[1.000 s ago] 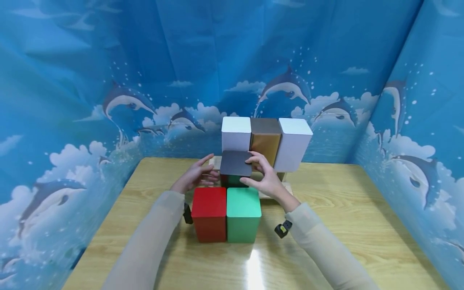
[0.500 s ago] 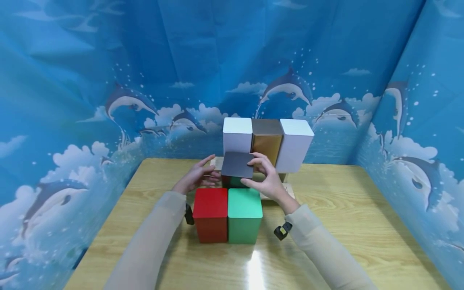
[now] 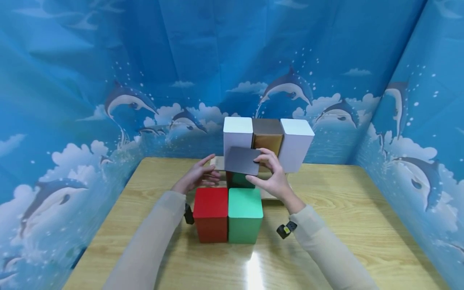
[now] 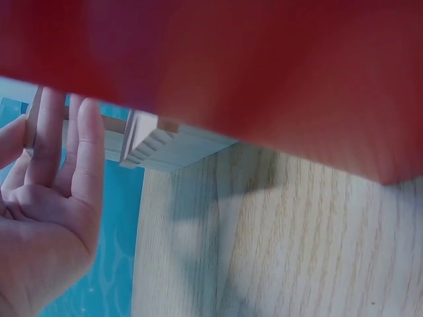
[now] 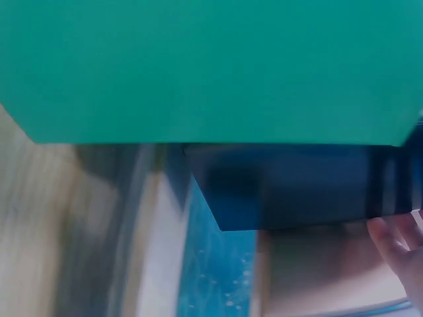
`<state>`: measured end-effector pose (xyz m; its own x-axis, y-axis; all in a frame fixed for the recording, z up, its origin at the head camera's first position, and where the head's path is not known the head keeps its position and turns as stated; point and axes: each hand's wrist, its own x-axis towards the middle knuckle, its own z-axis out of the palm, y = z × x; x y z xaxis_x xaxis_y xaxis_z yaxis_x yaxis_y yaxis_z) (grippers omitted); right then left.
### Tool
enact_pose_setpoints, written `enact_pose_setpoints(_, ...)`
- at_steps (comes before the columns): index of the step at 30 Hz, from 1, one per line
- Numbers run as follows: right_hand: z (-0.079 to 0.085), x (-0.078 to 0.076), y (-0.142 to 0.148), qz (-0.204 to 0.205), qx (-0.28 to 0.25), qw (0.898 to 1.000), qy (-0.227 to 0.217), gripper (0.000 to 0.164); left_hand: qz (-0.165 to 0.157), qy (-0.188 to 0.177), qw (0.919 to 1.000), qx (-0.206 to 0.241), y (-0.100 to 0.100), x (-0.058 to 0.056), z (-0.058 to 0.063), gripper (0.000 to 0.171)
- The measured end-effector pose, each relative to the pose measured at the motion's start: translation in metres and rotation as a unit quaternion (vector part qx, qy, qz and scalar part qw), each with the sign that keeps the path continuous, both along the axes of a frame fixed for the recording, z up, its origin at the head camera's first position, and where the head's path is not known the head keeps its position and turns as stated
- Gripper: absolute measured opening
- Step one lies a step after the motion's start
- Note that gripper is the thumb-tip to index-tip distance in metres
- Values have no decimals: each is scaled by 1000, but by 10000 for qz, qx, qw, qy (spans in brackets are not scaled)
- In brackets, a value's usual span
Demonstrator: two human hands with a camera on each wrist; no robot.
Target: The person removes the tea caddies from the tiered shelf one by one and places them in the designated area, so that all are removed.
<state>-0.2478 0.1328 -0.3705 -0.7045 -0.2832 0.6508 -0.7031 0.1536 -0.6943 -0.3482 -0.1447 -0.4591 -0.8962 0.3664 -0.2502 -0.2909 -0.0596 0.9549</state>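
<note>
Leaning, the dark box (image 3: 241, 161) points its long axis upward.

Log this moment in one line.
right hand: grips dark box | left hand: holds nothing | red box, green box: side by side

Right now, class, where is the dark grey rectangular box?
In the head view, the dark grey rectangular box is just right of centre, held in the person's right hand, behind the green rectangular box and in front of the left white rectangular box.
</note>
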Motion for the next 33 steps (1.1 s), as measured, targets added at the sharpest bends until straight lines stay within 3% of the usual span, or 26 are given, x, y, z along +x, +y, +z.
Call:
enact_pose_setpoints(11,16,4,11,133,-217,9983,530,43,-85,-93,9999,-77,-1,1,5,52)
enact_pose_setpoints(25,25,8,35,-157,-365,9979,520,41,-174,30,9994,292,-2,0,-1,56)
enact_pose_setpoints(33,25,15,52,-185,-594,9948,811,41,-41,3,9998,216,0,0,-1,56)
